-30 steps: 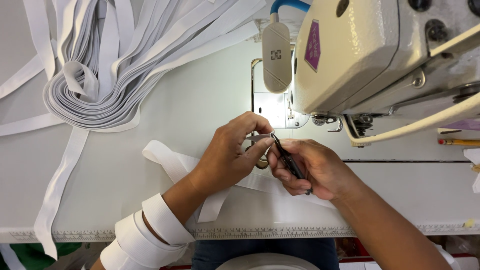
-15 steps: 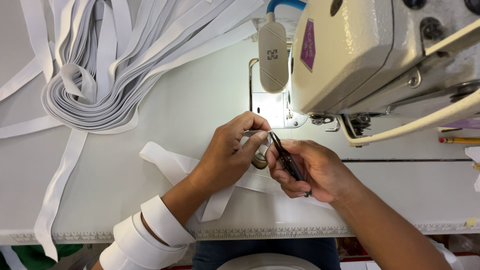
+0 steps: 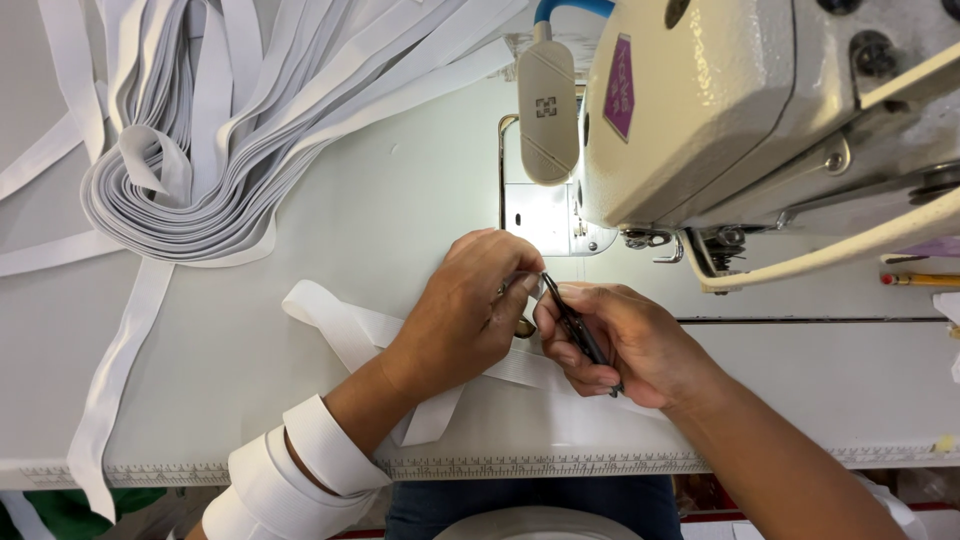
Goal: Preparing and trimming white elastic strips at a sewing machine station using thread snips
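Note:
My left hand (image 3: pixel 470 305) pinches the end of a white elastic band (image 3: pixel 340 325) that runs across the table in front of the sewing machine (image 3: pixel 740 110). Several loops of the same white band are wound around my left forearm (image 3: pixel 290 470). My right hand (image 3: pixel 620 340) holds a small dark thread snipper (image 3: pixel 578 325), its tip pointing at the band end between my left fingers. Both hands meet just in front of the lit needle plate (image 3: pixel 540 215). The band end itself is mostly hidden by my fingers.
A big pile of looped white band (image 3: pixel 190 170) lies at the back left, with strips trailing over the table's front edge (image 3: pixel 110 400). A measuring scale runs along the table's front edge (image 3: pixel 520 465). A pencil (image 3: pixel 920 280) lies at the far right.
Both hands have stayed almost in place. The snipper tip has shifted slightly toward my left fingers.

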